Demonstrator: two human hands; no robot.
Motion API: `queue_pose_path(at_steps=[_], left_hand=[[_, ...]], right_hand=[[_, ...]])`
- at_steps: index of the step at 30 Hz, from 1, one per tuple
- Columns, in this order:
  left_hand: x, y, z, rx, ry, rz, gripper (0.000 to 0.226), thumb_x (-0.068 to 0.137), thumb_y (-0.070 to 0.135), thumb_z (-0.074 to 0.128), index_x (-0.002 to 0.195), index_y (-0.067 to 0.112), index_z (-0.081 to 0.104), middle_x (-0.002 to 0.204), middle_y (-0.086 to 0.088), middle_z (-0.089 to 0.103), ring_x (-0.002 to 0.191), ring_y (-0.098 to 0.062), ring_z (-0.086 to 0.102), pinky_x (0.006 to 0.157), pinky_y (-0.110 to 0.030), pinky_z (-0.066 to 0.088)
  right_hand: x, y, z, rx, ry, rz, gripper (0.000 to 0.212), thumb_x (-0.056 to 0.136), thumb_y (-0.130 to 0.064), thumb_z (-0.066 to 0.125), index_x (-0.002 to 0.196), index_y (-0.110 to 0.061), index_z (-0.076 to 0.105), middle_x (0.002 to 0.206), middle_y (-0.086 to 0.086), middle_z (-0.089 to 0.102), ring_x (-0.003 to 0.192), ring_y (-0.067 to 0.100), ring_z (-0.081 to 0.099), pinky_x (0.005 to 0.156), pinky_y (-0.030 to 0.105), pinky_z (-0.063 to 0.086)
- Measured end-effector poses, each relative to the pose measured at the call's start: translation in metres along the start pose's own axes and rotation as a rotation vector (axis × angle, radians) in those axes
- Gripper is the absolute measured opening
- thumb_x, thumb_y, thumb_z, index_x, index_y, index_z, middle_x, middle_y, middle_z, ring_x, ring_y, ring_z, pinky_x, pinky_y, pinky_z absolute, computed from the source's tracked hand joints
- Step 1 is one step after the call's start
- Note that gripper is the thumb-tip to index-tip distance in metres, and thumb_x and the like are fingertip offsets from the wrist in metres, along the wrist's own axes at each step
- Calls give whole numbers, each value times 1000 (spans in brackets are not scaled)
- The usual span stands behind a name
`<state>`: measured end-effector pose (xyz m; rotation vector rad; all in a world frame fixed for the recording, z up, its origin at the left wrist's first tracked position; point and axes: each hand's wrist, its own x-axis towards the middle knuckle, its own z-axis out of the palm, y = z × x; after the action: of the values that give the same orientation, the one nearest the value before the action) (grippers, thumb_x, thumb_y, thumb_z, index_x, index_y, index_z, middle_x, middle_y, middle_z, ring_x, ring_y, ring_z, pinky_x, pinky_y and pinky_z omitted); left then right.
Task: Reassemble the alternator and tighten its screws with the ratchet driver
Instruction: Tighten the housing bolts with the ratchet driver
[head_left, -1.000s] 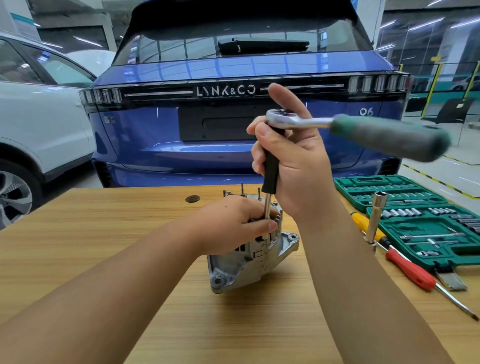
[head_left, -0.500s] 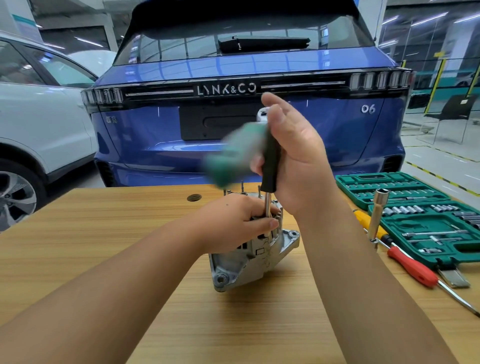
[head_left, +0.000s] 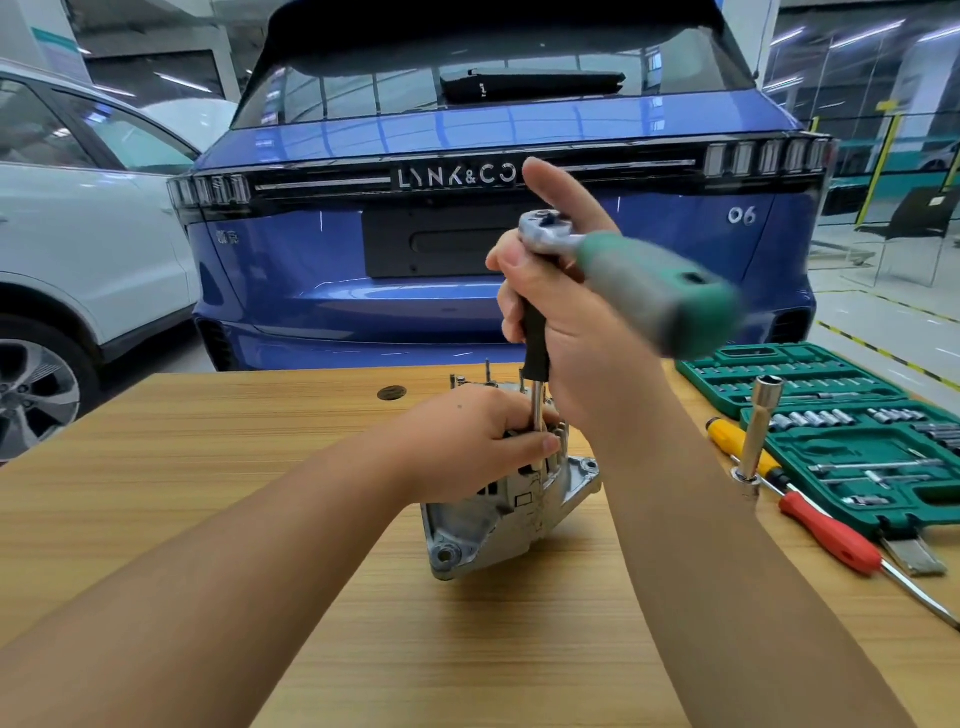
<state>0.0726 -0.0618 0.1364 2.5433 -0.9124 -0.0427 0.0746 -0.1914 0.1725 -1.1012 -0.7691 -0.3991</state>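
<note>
The alternator (head_left: 511, 501) stands on the wooden table (head_left: 208, 467), and I take it as my landmark. My left hand (head_left: 475, 441) sits on top of it, fingers curled over its upper edge and around the foot of the ratchet driver's steel shaft, thumb pressed against the shaft just above the housing. The alternator's silver mounting lug sticks out below my left hand, toward me.

My right hand (head_left: 566, 332) is directly above the alternator, clenched round the black extension of the ratchet driver (head_left: 550, 244), which runs straight down into the alternator's top. My right thumb points up past the chrome ratchet head. The green and grey handle juts out from that head to the right of the alternator and toward me; it is blurred.

To the right of the alternator a tall socket (head_left: 758, 431) stands upright on the table. Just beyond it lie a yellow-handled screwdriver (head_left: 727, 436) and a red-handled screwdriver (head_left: 831, 535), and further right an open green socket set case (head_left: 841, 431) with rows of sockets. Behind the alternator, past the far edge of the table, stands the rear of a blue car (head_left: 493, 208), and to the alternator's left, also beyond the table, part of a white car (head_left: 88, 249).
</note>
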Motion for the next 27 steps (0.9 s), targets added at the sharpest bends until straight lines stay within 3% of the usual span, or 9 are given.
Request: queue_pose_path(at_steps=[2, 4, 7, 10, 14, 17, 21, 24, 27], left_hand=[[-1, 0, 0, -1, 7, -3, 27, 102, 47, 51, 77, 56, 57, 87, 20, 66, 78, -2, 62, 68, -28, 53], [-2, 0, 0, 7, 11, 12, 31, 102, 47, 50, 73, 57, 56, 89, 25, 62, 78, 1, 59, 62, -23, 46], [1, -1, 0, 10, 12, 16, 26, 102, 45, 50, 77, 49, 57, 86, 17, 64, 79, -2, 59, 68, -28, 50], [2, -1, 0, 20, 20, 6, 25, 102, 44, 51, 78, 50, 56, 81, 16, 63, 75, -2, 58, 67, -28, 49], [1, 0, 0, 36, -1, -2, 27, 102, 45, 51, 75, 50, 56, 77, 26, 61, 70, 3, 56, 59, -24, 41], [2, -1, -1, 61, -25, 1, 23, 102, 48, 48, 82, 42, 58, 76, 14, 62, 70, 2, 56, 59, -23, 40], [2, -1, -1, 60, -6, -8, 27, 102, 47, 48, 75, 47, 53, 74, 16, 61, 68, 4, 56, 58, -22, 39], [2, 0, -1, 42, -6, -16, 33, 102, 47, 49, 71, 53, 54, 75, 29, 59, 65, 4, 55, 58, -22, 38], [1, 2, -1, 38, -2, 0, 34, 103, 47, 49, 72, 62, 54, 78, 29, 60, 70, 4, 57, 59, -26, 42]], right_hand=[[0, 1, 1, -14, -5, 52, 33, 103, 1, 45, 128, -12, 61, 83, 14, 56, 60, 17, 48, 52, 24, 43], [-2, 0, -1, 117, -18, 88, 46, 103, 0, 33, 122, -23, 68, 88, 28, 51, 59, 27, 41, 49, 30, 36], [-1, -3, -9, 266, -69, 136, 41, 103, -23, 31, 126, -24, 64, 89, 14, 59, 64, 19, 55, 56, 26, 46], [1, -4, -9, 256, -43, 173, 37, 96, -40, 47, 127, -24, 60, 88, 10, 57, 63, 17, 53, 55, 27, 45], [1, -5, -5, 166, 108, 182, 38, 89, -29, 65, 123, -14, 56, 77, 0, 58, 53, 14, 47, 49, 25, 40], [1, -5, -6, -70, 239, 122, 22, 89, -27, 72, 97, -10, 62, 61, -5, 52, 48, 11, 41, 45, 23, 37], [1, -6, -7, 120, 131, 182, 25, 96, -14, 63, 119, -23, 57, 78, 2, 63, 53, 13, 46, 51, 23, 41], [-2, -2, -7, 85, 30, 5, 40, 96, -2, 56, 125, -29, 55, 91, 16, 55, 56, 16, 46, 52, 25, 42], [-2, 2, -5, 5, 8, -66, 43, 97, 3, 53, 121, -31, 60, 93, 13, 54, 60, 15, 47, 52, 24, 44]])
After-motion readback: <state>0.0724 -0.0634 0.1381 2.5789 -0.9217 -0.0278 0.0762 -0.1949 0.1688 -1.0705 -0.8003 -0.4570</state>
